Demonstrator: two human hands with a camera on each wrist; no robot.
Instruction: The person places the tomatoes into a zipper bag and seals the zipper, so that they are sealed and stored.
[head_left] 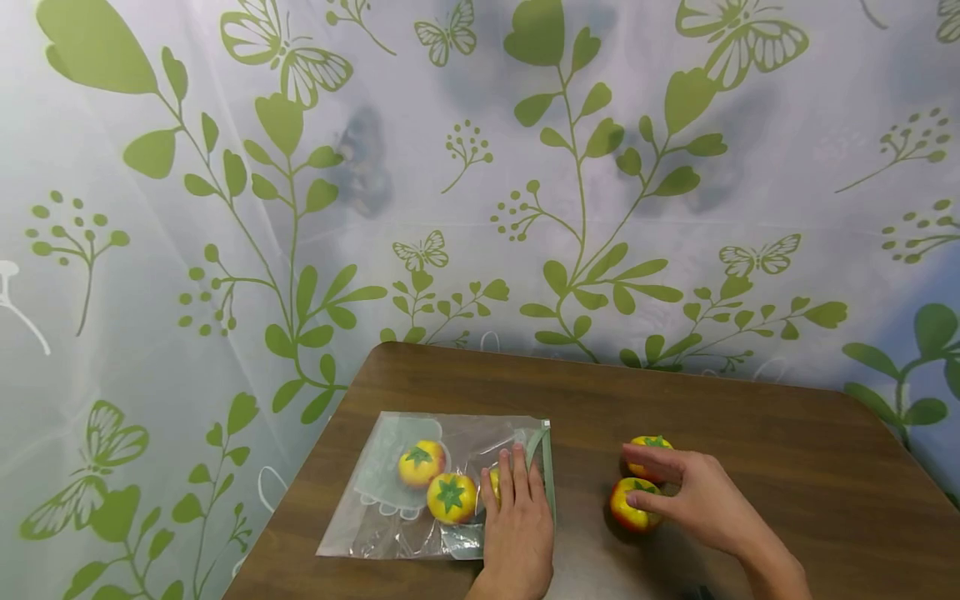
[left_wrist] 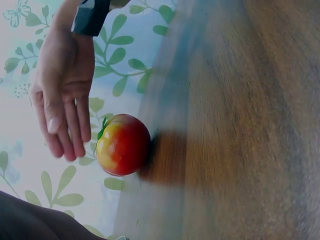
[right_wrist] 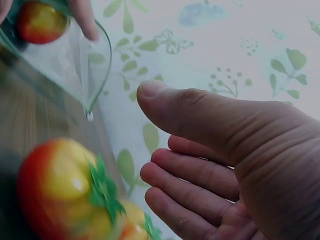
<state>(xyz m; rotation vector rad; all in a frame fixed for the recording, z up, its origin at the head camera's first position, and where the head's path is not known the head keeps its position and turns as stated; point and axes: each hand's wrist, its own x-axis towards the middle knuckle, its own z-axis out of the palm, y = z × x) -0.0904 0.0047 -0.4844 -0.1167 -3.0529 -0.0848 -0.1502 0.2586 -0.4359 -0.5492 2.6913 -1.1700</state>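
A clear zip bag [head_left: 390, 537] with a green edge lies on the table, its mouth to the right. Inside it are two yellow-red tomatoes, a rear one [head_left: 422, 464] and a front one [head_left: 452, 498], and a third [head_left: 493, 483] partly hidden by fingers. My left hand [head_left: 517, 525] rests on the bag near its mouth, fingers straight. To the right, two more tomatoes, a near one [head_left: 634, 505] and a far one [head_left: 651, 450], stand close together. My right hand [head_left: 705, 496] hovers beside and over them, fingers relaxed, and in the right wrist view its palm is bare.
The brown wooden table [head_left: 795, 450] has rounded back corners. Behind it hangs a pale curtain [head_left: 465, 208] printed with green leaves and butterflies. A white slider [head_left: 547, 423] sits at the far corner of the bag's mouth.
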